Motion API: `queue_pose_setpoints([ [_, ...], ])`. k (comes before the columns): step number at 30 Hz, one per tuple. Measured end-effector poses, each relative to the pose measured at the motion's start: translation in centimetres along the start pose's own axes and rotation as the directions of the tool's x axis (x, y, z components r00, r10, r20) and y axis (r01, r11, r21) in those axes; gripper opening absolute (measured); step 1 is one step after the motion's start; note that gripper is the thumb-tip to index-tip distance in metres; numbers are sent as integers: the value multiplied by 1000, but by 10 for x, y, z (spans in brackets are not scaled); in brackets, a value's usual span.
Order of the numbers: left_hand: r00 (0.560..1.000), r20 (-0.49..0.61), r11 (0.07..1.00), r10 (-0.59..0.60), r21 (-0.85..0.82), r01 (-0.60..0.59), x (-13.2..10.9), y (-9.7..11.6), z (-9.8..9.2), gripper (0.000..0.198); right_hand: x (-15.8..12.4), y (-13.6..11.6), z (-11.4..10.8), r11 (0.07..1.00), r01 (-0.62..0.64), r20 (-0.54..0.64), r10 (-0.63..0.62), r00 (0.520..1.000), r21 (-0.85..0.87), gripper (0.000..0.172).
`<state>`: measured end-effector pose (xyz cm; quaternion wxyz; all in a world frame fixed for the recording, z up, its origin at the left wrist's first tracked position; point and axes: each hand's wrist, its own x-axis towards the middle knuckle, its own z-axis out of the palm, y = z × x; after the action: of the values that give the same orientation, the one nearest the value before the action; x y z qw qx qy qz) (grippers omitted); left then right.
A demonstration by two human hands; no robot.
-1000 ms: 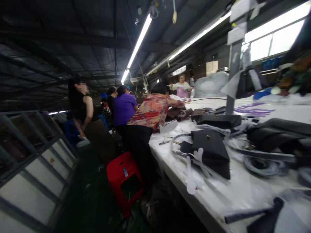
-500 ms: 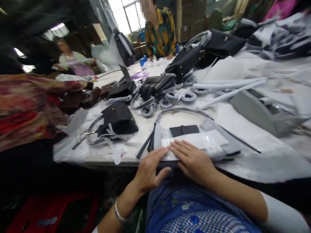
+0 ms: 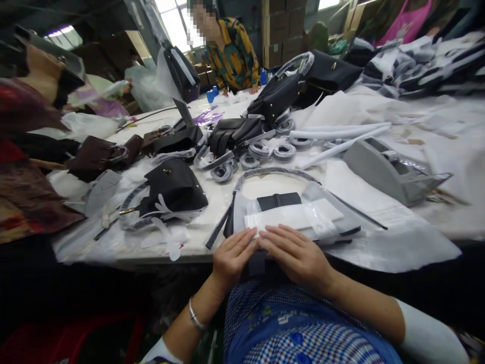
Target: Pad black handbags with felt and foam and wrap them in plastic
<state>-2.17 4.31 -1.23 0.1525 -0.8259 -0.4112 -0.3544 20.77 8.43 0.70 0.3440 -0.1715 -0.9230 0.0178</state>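
A handbag wrapped in translucent film (image 3: pixel 318 194) lies at the table's near edge, its padded handle (image 3: pixel 280 172) arching away from me. On top of it rest a white packet in clear plastic (image 3: pixel 291 218) and a dark folded piece with a band across it (image 3: pixel 278 201). My left hand (image 3: pixel 232 259) touches the packet's near left corner, fingers stretched out side by side. My right hand (image 3: pixel 299 258) lies flat along its near edge, fingers extended. The fingertips of both hands nearly meet, and neither hand grasps anything visible.
A black handbag (image 3: pixel 176 187) with film strips sits to the left. Behind are rolled straps (image 3: pixel 259 150), more black bags (image 3: pixel 278 96) and white tubes (image 3: pixel 341 132). A grey dispenser-like holder (image 3: pixel 379 169) stands right. Co-workers are at the left (image 3: pixel 34 167) and far side (image 3: pixel 235 55).
My left thumb has come in beside its fingers; both hands stay at the packet. The view has shifted slightly. The co-worker at left has raised an arm with a dark item.
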Motion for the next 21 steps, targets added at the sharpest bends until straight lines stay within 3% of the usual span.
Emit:
queue_pose_setpoints([
  [4,1000,2,1000,-20,-6,20,0,2,2,36,-38,-14,15,969,242,20,-243,970,47,33],
  [8,1000,-9,1000,-23,-13,23,0,1,2,37,-59,-10,53,974,209,69,-204,977,-81,38],
  [13,1000,5,1000,-26,0,26,3,1,-1,38,-49,5,88,965,240,37,-238,971,-109,41],
  [17,1000,7,1000,-25,4,25,4,1,-2,38,-36,7,92,963,260,-88,-266,960,-76,26],
  [21,1000,-6,1000,-8,30,9,2,1,1,37,-27,-5,77,977,208,-148,-200,969,39,21],
])
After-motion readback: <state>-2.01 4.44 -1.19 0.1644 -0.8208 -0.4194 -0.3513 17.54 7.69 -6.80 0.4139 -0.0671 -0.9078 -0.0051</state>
